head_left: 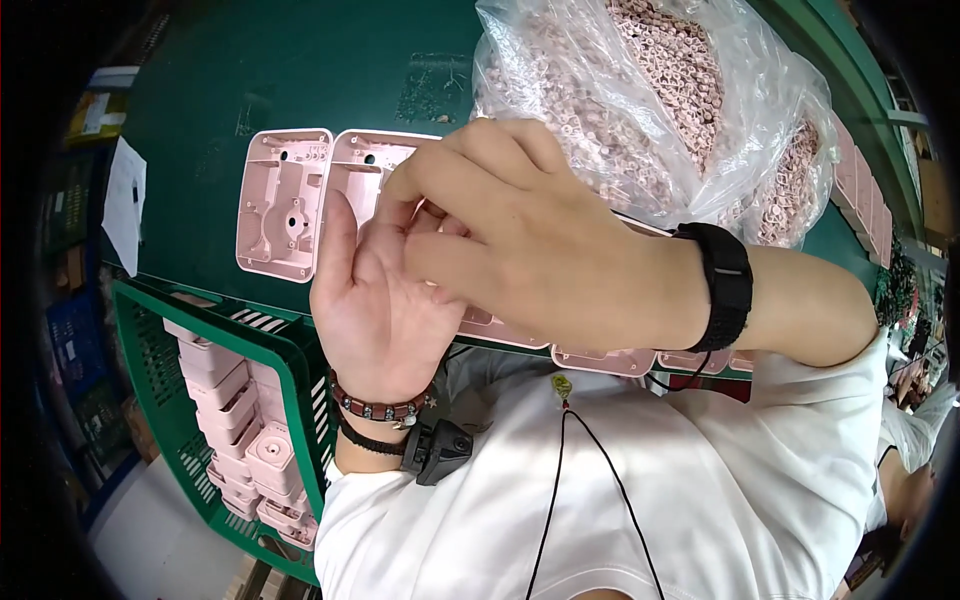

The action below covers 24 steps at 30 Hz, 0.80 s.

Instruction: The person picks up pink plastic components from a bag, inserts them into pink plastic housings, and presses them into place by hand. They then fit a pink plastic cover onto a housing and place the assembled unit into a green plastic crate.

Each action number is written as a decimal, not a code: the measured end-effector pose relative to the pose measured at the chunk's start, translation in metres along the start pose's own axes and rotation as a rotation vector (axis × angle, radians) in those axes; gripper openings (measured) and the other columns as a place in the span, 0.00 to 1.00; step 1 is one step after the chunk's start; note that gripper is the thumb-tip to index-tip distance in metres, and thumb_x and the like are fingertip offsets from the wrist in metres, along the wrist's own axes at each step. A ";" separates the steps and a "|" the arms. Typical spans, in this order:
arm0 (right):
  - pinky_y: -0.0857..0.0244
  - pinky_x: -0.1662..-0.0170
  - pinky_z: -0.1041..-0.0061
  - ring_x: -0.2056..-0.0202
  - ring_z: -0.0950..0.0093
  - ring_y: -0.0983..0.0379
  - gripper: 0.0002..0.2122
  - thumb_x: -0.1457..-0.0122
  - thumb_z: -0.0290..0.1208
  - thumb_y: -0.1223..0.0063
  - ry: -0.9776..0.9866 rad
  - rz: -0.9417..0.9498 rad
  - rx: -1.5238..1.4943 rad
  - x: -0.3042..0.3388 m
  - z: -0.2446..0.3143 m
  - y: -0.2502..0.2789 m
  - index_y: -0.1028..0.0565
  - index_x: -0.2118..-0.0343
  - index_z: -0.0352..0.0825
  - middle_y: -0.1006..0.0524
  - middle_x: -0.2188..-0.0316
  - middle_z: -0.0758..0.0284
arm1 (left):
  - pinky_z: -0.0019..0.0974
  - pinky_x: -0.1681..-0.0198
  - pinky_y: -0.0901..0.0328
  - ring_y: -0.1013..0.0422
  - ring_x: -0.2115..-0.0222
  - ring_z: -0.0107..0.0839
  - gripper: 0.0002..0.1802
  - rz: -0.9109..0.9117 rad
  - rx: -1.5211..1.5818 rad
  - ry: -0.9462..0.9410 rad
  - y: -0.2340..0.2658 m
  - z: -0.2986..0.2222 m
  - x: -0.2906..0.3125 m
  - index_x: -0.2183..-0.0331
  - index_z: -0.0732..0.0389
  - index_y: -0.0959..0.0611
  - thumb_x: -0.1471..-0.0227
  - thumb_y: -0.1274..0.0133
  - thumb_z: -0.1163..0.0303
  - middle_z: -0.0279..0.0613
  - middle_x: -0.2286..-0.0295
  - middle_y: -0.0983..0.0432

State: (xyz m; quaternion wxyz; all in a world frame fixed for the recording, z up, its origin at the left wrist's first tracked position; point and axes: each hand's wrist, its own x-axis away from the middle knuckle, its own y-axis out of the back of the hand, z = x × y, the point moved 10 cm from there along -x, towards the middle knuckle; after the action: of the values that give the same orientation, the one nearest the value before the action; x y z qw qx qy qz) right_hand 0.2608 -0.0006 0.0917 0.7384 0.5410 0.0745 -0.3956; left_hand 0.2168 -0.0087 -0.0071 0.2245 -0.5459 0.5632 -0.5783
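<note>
My left hand (375, 300) is palm up with its fingers raised, over the near edge of a green table (300, 70). My right hand (500, 225) lies across it, fingertips pinched together against the left palm; whatever sits between them is hidden. Under the hands a row of pink moulded plastic housings (283, 200) lies open side up along the table edge, continuing to the right below my right wrist (600, 358). A clear plastic bag (690, 100) full of small pink ring-shaped parts sits just behind my right hand.
A green plastic crate (290, 350) at lower left holds stacked pink housings (225, 390). More pink parts (865, 200) line the table's right edge. A white paper (125, 200) hangs at the far left. Another person's arm (905, 490) shows at the lower right.
</note>
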 end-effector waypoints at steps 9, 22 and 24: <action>0.37 0.76 0.75 0.76 0.70 0.32 0.09 0.56 0.26 0.51 -0.090 0.159 -0.254 0.007 -0.010 0.004 0.31 0.69 0.33 0.33 0.76 0.66 | 0.23 0.70 0.44 0.40 0.72 0.20 0.18 0.030 -0.899 -0.319 -0.003 -0.009 0.019 0.60 0.63 0.33 0.41 0.64 0.58 0.35 0.70 0.36; 0.37 0.75 0.72 0.76 0.68 0.32 0.07 0.52 0.27 0.50 0.046 0.246 -0.329 -0.023 -0.006 -0.014 0.33 0.71 0.33 0.34 0.79 0.66 | 0.20 0.78 0.51 0.47 0.79 0.15 0.15 -0.058 -0.796 -0.261 0.007 -0.027 0.024 0.63 0.63 0.33 0.41 0.65 0.60 0.31 0.77 0.38; 0.36 0.74 0.70 0.75 0.67 0.32 0.07 0.52 0.28 0.50 0.043 0.260 -0.310 -0.032 -0.009 -0.016 0.33 0.72 0.33 0.33 0.79 0.66 | 0.21 0.78 0.49 0.44 0.79 0.17 0.15 -0.074 -0.894 -0.333 0.013 -0.045 0.027 0.63 0.63 0.32 0.41 0.63 0.61 0.32 0.77 0.37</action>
State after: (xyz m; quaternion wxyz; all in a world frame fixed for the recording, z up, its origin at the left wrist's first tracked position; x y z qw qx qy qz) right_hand 0.2313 0.0216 0.0931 0.8561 0.4340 0.0796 -0.2691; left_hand 0.1638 -0.0171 0.0018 0.0342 -0.6939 0.6932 -0.1916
